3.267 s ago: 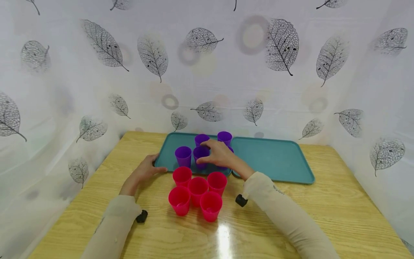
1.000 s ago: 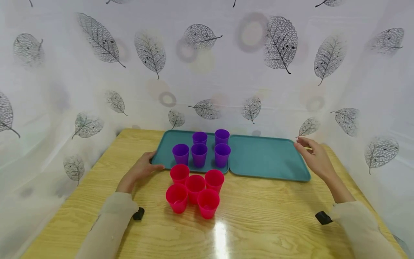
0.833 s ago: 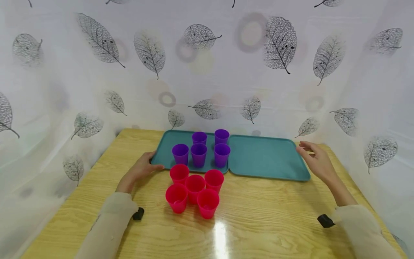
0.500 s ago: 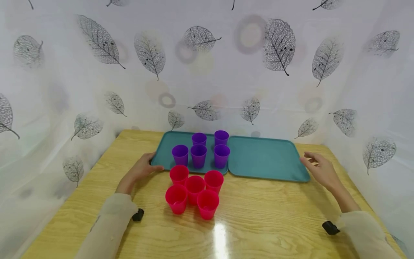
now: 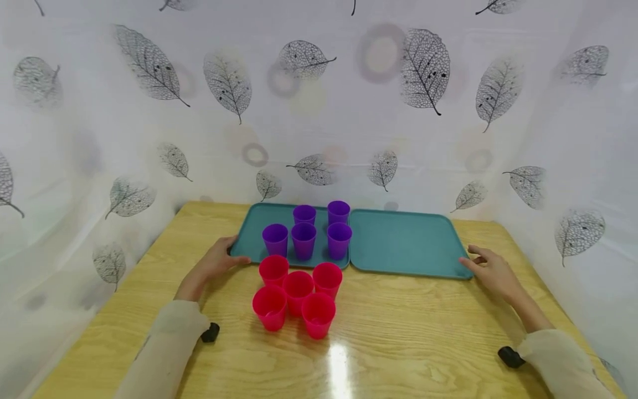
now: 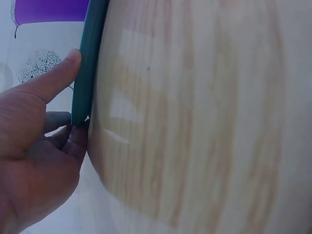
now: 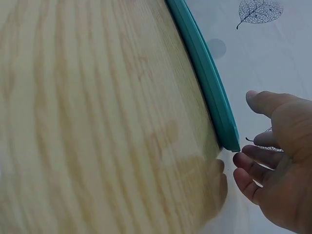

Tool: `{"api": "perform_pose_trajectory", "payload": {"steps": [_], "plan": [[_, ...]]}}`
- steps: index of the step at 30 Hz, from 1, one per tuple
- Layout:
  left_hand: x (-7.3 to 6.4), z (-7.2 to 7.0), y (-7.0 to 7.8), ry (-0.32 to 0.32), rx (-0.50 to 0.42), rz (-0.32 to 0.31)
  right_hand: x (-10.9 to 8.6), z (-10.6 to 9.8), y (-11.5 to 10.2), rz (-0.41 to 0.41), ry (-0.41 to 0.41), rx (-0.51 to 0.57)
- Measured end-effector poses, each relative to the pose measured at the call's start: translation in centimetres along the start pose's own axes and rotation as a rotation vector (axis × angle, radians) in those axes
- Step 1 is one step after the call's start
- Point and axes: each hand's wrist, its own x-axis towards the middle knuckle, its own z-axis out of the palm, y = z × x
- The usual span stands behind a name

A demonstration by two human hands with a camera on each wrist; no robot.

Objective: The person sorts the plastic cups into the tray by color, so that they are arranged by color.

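In the head view my left hand [image 5: 214,260] holds the front left corner of the left teal tray [image 5: 256,221]. The left wrist view shows its thumb on the tray's rim and its fingers curled at the corner. Several purple cups [image 5: 304,244] stand upright on that tray, mostly toward its right side. My right hand [image 5: 495,274] is at the front right corner of the right teal tray [image 5: 404,244], thumb and fingers spread apart. From the right wrist, its fingertips show right by the tray's corner. Nothing stands on the right tray.
Several red cups [image 5: 298,288] stand upright in a cluster on the wooden table [image 5: 408,332], in front of the left tray. The two trays lie side by side. A leaf-patterned white curtain [image 5: 319,122] hangs behind and along both sides.
My right hand has left the purple cups, swung right past the right tray, then come down and forward to its front right corner. The left hand has stayed at the left tray.
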Motion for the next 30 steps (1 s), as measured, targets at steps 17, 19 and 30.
{"api": "perform_pose_trajectory", "payload": {"steps": [17, 19, 30], "plan": [[-0.8, -0.9, 0.8, 0.012, 0.052, -0.024, -0.2, 0.7, 0.6, -0.068, -0.001, -0.024], [-1.1, -1.2, 0.7, 0.021, 0.047, -0.035, -0.1, 0.7, 0.7, -0.092, -0.014, -0.026], [-4.1, -2.9, 2.4, 0.043, -0.002, 0.000, -0.4, 0.3, 1.4, -0.114, -0.105, 0.007]]}}
